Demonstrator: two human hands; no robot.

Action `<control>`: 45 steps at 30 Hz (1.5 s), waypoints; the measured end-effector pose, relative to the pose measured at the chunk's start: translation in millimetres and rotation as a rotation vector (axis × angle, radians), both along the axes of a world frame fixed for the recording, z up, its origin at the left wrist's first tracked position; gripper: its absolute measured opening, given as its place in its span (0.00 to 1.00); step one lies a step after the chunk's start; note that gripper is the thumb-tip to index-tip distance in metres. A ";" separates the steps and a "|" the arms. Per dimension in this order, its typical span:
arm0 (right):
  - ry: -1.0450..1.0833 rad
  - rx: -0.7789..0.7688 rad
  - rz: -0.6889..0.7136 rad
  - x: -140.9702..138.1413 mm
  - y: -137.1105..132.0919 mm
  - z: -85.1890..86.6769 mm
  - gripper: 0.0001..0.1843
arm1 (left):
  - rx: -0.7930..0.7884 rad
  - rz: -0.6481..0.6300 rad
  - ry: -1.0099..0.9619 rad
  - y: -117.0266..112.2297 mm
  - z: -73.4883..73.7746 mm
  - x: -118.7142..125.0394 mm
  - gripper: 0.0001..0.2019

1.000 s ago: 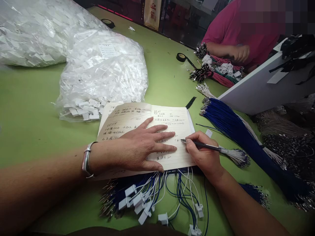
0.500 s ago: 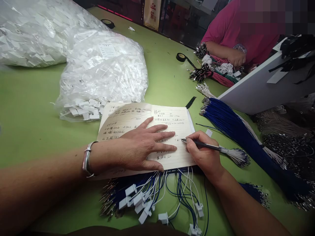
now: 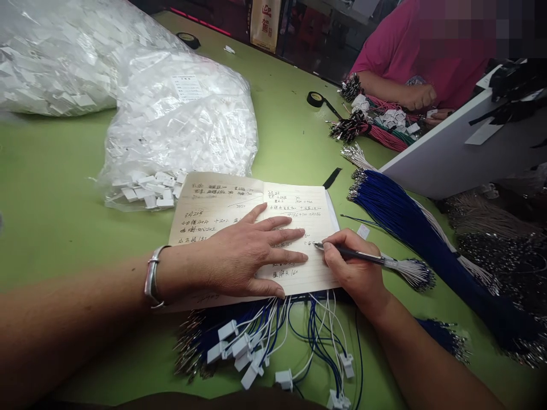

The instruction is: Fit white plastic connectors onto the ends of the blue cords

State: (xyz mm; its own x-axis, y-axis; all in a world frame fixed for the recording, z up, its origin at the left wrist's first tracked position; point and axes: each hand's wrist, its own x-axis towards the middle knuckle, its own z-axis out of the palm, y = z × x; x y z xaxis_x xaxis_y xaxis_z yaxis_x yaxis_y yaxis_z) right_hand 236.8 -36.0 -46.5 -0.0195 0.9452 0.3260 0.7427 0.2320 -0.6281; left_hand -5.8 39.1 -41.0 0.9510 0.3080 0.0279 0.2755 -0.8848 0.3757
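An open lined notebook [image 3: 222,208] with handwritten notes lies on the green table [image 3: 51,205]. My left hand [image 3: 243,256] rests flat on its pages with the fingers spread, a silver bangle on the wrist. My right hand [image 3: 352,267] pinches a pen [image 3: 350,254], its tip touching the right page near my left fingertips. Under the notebook's near edge lie blue and white wires ending in white connectors [image 3: 252,353].
Two clear bags of white connectors [image 3: 179,119] sit at the left. A thick bundle of blue wires [image 3: 410,228] runs along the right beside a white board [image 3: 448,154]. Across the table a person in pink [image 3: 410,57] handles red wire bundles [image 3: 380,134]. A black tape roll [image 3: 315,98] lies nearby.
My hands stay nearly still, the pen tip barely shifting on the page. The person opposite has moved their hands slightly to the right over the red wires.
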 end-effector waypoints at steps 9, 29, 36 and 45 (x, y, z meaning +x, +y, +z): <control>0.013 -0.017 -0.011 1.1 -0.2 0.0 0.07 | 0.018 -0.006 -0.019 0.3 -1.4 -0.5 0.29; 0.025 -0.016 -0.085 8.5 -3.5 1.9 0.06 | 0.016 -0.005 -0.043 0.2 -1.3 -0.8 0.29; -0.019 0.012 -0.051 4.3 -0.7 1.5 0.06 | 0.024 -0.009 -0.028 0.6 -2.7 -0.6 0.29; 0.002 -0.029 -0.058 3.6 1.3 -0.8 0.06 | 0.015 -0.006 -0.026 -0.1 -1.0 -1.6 0.29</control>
State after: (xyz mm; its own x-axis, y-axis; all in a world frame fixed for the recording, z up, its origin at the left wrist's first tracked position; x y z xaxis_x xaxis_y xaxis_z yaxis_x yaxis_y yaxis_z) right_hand 240.4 -34.7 -47.3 0.0359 0.9537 0.2985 0.7532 0.1705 -0.6354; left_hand -7.4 39.0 -42.0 0.9518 0.3012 0.0575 0.2600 -0.8923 0.3690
